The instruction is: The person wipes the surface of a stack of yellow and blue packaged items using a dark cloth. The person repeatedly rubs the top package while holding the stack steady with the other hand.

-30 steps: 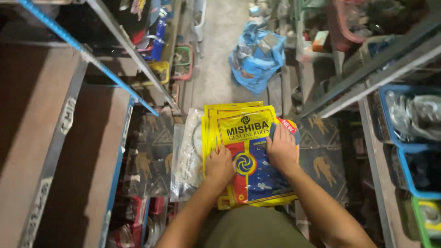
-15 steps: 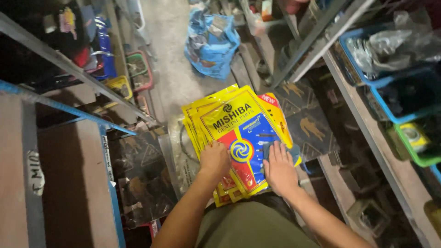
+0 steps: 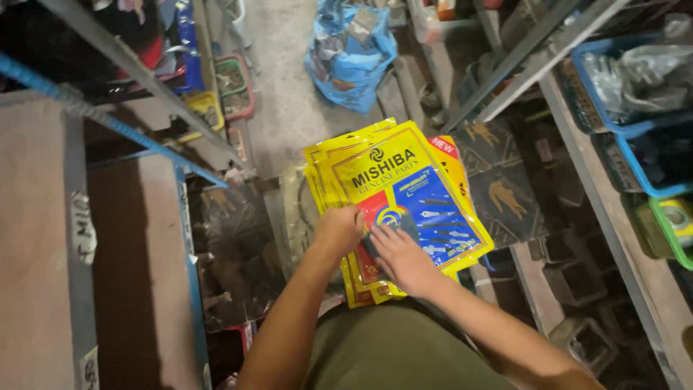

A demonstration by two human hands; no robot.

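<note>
1. Currently gripping: left hand (image 3: pixel 338 230), fingers curled over the left edge of a stack of flat yellow plastic packets with blue and red front panels (image 3: pixel 404 195).
2. Resting flat: right hand (image 3: pixel 399 258), palm down on the lower part of the top packet, fingers spread and pointing up-left; not closed round anything.
3. Position of stack: held in front of the body above the lap, fanned slightly, top edge tilted away and to the right; lower packets protruding beneath the hands.
4. Just beyond the stack, to the right: dark square panels with gold bird figures (image 3: pixel 505 191).
5. Further ahead on the grey concrete floor (image 3: pixel 285 108): crumpled blue plastic bag (image 3: pixel 350 54), well apart from the stack.
6. Right side: grey metal shelving (image 3: pixel 613 217) carrying a blue plastic bin (image 3: pixel 635 79) and a green plastic bin (image 3: pixel 671 231).
7. Left side: blue-edged metal rack (image 3: pixel 108 119) with brown board surfaces; small yellow and red baskets (image 3: pixel 216 94) beyond it.
</note>
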